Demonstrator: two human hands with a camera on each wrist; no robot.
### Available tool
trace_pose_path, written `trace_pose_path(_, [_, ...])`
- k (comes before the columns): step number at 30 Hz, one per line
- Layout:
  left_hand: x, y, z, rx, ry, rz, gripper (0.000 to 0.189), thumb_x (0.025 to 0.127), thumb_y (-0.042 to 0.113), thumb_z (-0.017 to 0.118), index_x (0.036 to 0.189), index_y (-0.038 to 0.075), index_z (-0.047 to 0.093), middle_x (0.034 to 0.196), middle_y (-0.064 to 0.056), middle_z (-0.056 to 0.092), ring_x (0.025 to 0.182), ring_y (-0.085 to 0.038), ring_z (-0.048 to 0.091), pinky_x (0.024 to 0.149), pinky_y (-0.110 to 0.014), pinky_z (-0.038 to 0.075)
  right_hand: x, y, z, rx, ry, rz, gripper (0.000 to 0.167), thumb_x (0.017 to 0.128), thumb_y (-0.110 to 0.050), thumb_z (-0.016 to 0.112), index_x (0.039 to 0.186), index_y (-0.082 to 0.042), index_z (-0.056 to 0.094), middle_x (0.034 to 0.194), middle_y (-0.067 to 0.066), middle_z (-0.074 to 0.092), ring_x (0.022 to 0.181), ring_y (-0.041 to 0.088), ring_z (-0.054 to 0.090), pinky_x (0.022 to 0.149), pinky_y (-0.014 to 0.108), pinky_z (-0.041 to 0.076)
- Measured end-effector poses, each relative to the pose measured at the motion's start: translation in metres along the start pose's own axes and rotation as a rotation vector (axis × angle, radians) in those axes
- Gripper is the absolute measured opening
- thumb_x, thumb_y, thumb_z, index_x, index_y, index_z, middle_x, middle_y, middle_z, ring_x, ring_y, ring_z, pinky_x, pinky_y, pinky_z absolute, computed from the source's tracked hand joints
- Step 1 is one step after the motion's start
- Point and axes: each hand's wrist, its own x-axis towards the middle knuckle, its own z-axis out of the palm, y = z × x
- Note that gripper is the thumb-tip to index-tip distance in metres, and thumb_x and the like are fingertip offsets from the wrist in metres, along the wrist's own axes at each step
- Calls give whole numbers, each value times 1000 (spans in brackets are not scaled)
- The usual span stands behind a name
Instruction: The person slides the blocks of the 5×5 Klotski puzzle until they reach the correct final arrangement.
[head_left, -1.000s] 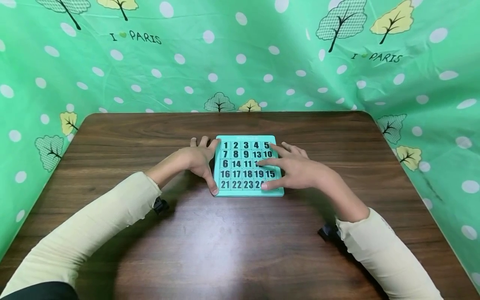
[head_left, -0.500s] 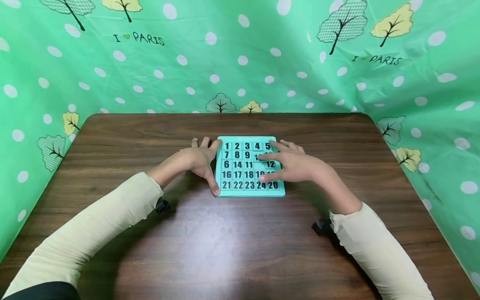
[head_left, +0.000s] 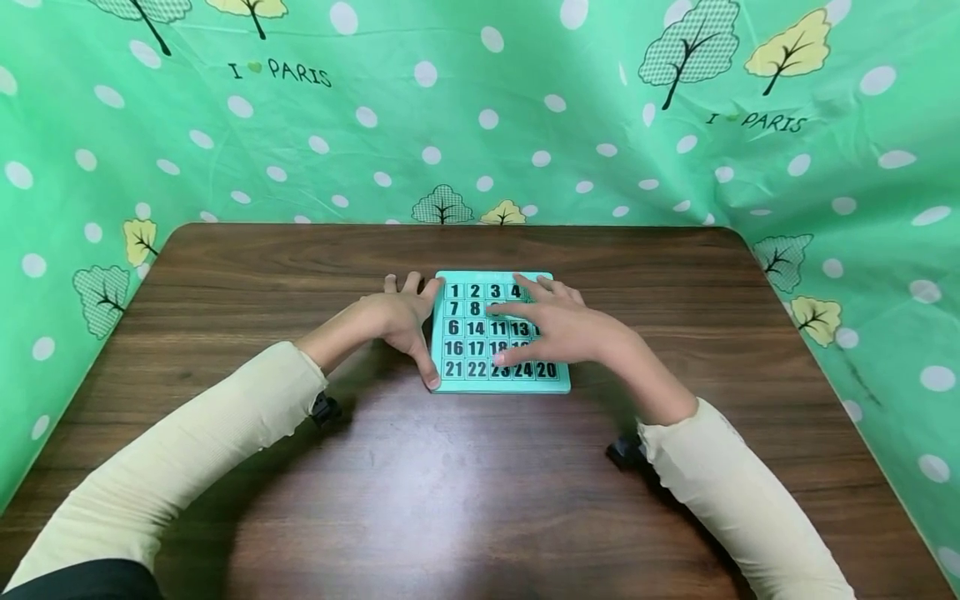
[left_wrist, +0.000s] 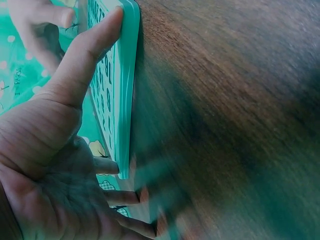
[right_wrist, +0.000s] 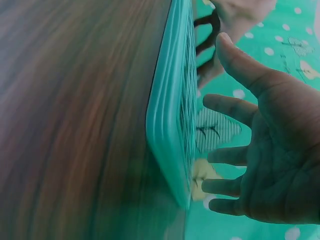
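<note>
A turquoise number slide puzzle (head_left: 501, 386) lies flat on the wooden table, its black-numbered tiles in rows. At its left side my left hand (head_left: 397, 321) is spread, thumb on the near corner and forefinger at the far corner. The left wrist view shows that thumb (left_wrist: 95, 45) lying straight over the frame's edge. My right hand (head_left: 562, 325) reaches over the puzzle from the right with fingers spread, forefinger above the 9 tile, hiding several numbers. In the right wrist view the right hand's fingers (right_wrist: 227, 156) are extended beside the board's face.
The brown wooden table (head_left: 420, 483) stretches around the puzzle on all sides. Behind and beside it hangs a green dotted curtain (head_left: 450, 92) with printed trees. Dark cameras (head_left: 325, 410) sit under both pale sleeves.
My right hand has shifted left across the puzzle. The 12 tile went right, then the 13 tile slid down from the second row into the third. My left hand stays at the left side.
</note>
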Motion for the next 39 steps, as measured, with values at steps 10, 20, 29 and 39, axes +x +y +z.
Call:
trace_pose_path(10, [1, -2, 1, 6, 7, 17, 173, 62, 69, 107, 182, 21, -9, 188, -23, 3, 173, -62, -4, 125, -92, 26, 35, -35, 3, -45, -54, -49, 87, 98, -73, 76, 173, -47, 43, 193, 13, -3, 176, 53, 0, 138, 76, 13])
trace_pose_path(20, [14, -7, 8, 14, 32, 26, 179, 55, 74, 107, 182, 23, -7, 187, -22, 5, 172, -63, -3, 121, -93, 29, 33, -26, -2, -71, -70, 6, 81, 98, -74, 75, 170, -44, 50, 193, 14, -1, 176, 54, -4, 138, 78, 6])
trace_pose_path(29, [19, -10, 10, 29, 44, 10, 187, 45, 83, 105, 182, 25, -9, 187, -21, 6, 173, -63, -1, 119, -95, 30, 20, -36, -1, -48, -71, -80, 79, 97, -73, 77, 167, -45, 54, 193, 13, 1, 176, 54, 0, 136, 82, 9])
trace_pose_path(39, [5, -4, 3, 14, 15, 12, 176, 57, 73, 107, 182, 21, -6, 187, -22, 7, 173, -60, -1, 123, -91, 29, 28, -49, 1, -82, -98, -46, 74, 97, -73, 77, 162, -42, 60, 193, 13, 3, 176, 55, 1, 137, 80, 10])
